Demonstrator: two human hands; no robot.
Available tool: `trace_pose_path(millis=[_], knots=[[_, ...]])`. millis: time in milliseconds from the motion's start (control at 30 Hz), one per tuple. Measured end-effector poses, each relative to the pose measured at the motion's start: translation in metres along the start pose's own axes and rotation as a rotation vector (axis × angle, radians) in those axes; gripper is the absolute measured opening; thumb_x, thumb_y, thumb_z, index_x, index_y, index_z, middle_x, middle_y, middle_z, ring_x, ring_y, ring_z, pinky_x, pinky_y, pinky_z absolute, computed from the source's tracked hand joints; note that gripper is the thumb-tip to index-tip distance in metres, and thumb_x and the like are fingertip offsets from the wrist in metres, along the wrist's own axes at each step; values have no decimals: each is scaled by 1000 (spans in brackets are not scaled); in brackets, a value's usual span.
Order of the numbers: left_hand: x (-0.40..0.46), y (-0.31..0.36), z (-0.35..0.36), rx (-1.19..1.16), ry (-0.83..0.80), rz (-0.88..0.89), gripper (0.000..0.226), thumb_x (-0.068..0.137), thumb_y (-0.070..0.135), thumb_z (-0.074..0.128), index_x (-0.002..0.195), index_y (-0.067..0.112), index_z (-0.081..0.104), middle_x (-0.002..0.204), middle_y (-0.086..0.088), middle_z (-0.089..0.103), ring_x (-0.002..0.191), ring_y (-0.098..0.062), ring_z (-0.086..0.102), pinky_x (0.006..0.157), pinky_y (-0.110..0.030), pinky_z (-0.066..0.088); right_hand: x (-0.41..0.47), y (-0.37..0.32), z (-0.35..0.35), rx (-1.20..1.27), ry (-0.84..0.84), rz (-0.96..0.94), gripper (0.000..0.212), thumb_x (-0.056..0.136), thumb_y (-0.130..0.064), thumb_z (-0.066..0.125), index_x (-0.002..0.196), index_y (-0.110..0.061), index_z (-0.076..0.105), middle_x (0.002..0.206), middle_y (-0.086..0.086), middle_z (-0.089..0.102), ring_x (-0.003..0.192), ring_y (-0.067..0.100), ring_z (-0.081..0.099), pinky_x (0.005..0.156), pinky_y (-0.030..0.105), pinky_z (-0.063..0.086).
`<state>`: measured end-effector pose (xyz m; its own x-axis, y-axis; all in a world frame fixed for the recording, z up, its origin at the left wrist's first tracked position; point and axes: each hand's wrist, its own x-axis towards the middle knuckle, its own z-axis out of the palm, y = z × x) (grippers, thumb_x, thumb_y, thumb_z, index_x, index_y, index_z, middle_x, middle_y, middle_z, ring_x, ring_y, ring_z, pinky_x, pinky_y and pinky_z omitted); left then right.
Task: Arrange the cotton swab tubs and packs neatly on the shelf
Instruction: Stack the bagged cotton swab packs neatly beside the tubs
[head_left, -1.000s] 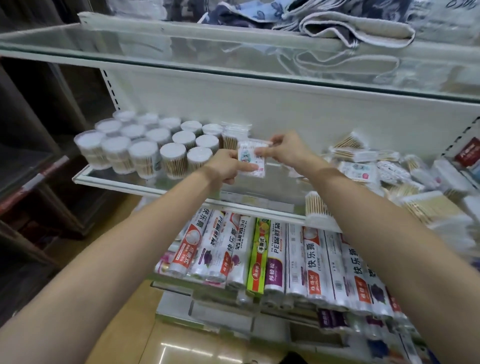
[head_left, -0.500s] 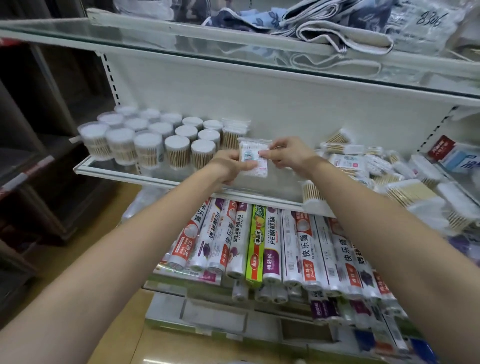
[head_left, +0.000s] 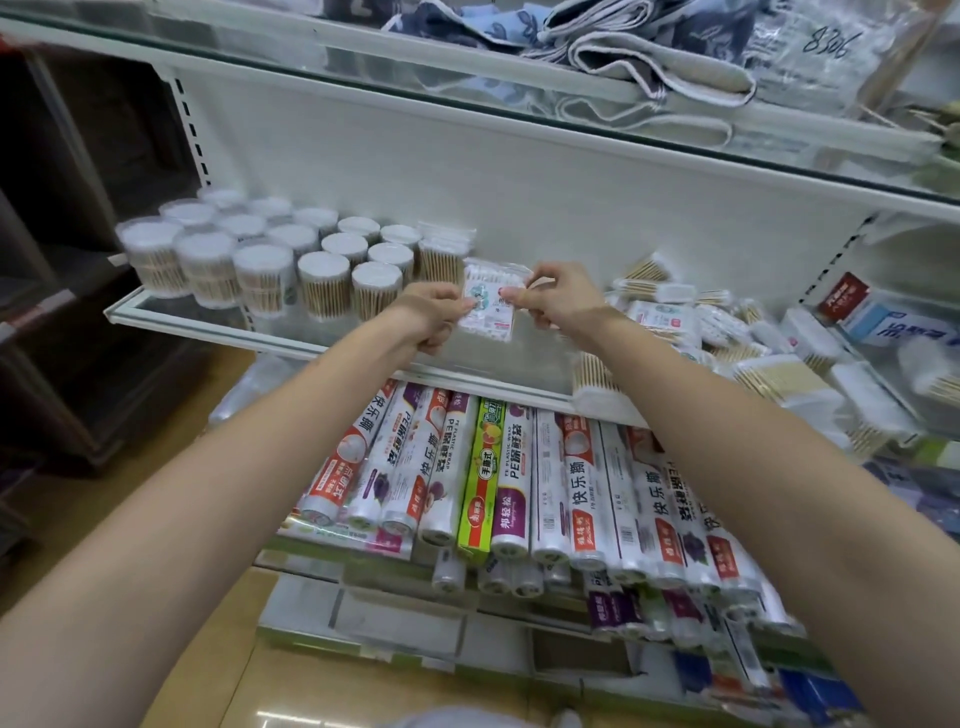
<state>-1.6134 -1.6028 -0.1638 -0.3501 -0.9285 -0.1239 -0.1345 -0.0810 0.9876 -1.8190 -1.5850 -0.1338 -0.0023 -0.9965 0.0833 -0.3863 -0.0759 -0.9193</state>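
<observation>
A flat clear pack of cotton swabs (head_left: 491, 304) with a printed label is held upright over the middle of the glass shelf (head_left: 171, 318). My left hand (head_left: 434, 317) pinches its left edge and my right hand (head_left: 558, 301) pinches its right edge. Several round tubs of cotton swabs (head_left: 265, 270) stand in tidy rows on the shelf's left part, with one clear pack (head_left: 441, 254) upright beside them. A loose heap of swab packs (head_left: 717, 332) lies on the right part of the shelf.
One swab pack (head_left: 597, 379) hangs over the shelf's front edge below my right forearm. Rolls of plastic wrap (head_left: 493, 478) fill the shelf beneath. Folded cloths (head_left: 613, 47) lie on the glass shelf above. A red and blue box (head_left: 872, 312) sits at far right.
Both hands keep hold of the pack, which has barely moved against the shelf. The camera has dropped and drawn a little closer.
</observation>
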Motion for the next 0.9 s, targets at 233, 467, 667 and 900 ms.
trace_pose_path(millis=[233,467,667,900], knots=[[7,1,3,-44,118,-9,32,96,18,64,124,3,62,51,6,49,42,-10,29,40,-23,24,3,1,0,18,34,12,33,78,-20,86,81,-8,55,59,6,53,43,10,41,43,24,32],[5,-1,4,-61,141,-1,19,99,12,58,113,1,66,54,2,41,43,-12,29,45,-25,21,6,3,3,-68,48,-46,39,76,-30,87,89,-12,54,80,7,60,55,11,51,44,20,40],[-2,4,1,-72,107,-3,17,103,10,49,93,8,62,55,-1,36,42,-13,32,46,-23,27,13,2,4,-17,131,-56,34,83,-27,81,81,-12,50,67,8,57,45,16,54,43,28,45],[-5,6,0,-79,44,-39,14,105,16,45,104,7,55,69,-8,40,43,-15,33,43,-23,32,12,-1,7,-32,53,-11,28,96,-28,66,84,-3,60,78,10,64,47,13,56,44,26,47]])
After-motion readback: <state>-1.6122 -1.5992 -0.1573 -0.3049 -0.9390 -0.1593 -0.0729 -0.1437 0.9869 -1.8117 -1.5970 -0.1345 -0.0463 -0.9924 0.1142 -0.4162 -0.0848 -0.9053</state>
